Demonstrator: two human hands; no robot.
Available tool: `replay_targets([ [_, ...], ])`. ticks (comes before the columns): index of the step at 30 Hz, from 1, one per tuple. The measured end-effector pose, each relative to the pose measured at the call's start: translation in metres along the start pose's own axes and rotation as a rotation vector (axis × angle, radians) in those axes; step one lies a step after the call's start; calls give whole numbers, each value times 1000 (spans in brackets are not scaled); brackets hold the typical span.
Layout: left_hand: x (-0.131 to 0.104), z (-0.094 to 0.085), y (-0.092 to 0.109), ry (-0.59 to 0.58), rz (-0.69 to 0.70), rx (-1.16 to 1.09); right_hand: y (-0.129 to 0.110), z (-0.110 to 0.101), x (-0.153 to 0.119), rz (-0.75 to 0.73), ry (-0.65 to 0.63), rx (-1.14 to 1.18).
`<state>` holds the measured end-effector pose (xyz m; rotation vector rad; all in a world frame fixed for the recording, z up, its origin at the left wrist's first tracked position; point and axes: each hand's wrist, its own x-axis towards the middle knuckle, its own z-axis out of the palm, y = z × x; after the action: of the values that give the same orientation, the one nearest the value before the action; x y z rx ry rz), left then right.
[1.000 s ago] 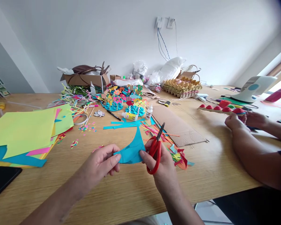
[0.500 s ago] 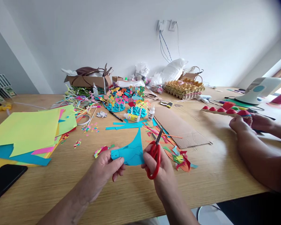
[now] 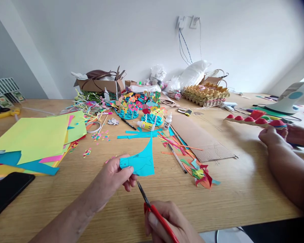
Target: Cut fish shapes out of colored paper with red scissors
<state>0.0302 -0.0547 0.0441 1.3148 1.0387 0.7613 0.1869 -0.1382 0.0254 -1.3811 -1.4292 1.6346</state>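
Note:
Between the thumb and fingers of my left hand (image 3: pixel 120 175) is a piece of blue paper (image 3: pixel 142 160), with a fish outline drawn on it in dark line. One corner of the paper rises to a thin point. My right hand (image 3: pixel 167 221) is closed around the red handles of a pair of scissors (image 3: pixel 155 216). Their dark blades look closed, with the tips just below my left fingers and the paper's lower edge. Behind the paper, blue paper strips (image 3: pixel 134 134) lie on the table.
Coloured paper sheets (image 3: pixel 32 135) and a black phone (image 3: pixel 11 194) lie left. Glue bottles (image 3: pixel 168 121), a pen (image 3: pixel 177 158), paper scraps (image 3: pixel 205 175) and cardboard (image 3: pixel 200 138) are ahead and right. At far right another person's hands (image 3: pixel 275 135) hold a red-painted egg-carton strip (image 3: pixel 248 120).
My right hand has let go of the paper's right edge and moved down toward me with the scissors, which now point up and left. My left hand still holds the paper.

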Motion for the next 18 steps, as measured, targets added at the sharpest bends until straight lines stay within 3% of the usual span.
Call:
replay_targets([
  [4,-1,2,1,-28,2,-30,3,0,1,50,-12,110],
  [11,-1,3,2,-83,-30,-74,4,-4,2,83,14,119],
  [18,-2,2,1,-155,-63,-103,7,-7,9,106,-49,117],
])
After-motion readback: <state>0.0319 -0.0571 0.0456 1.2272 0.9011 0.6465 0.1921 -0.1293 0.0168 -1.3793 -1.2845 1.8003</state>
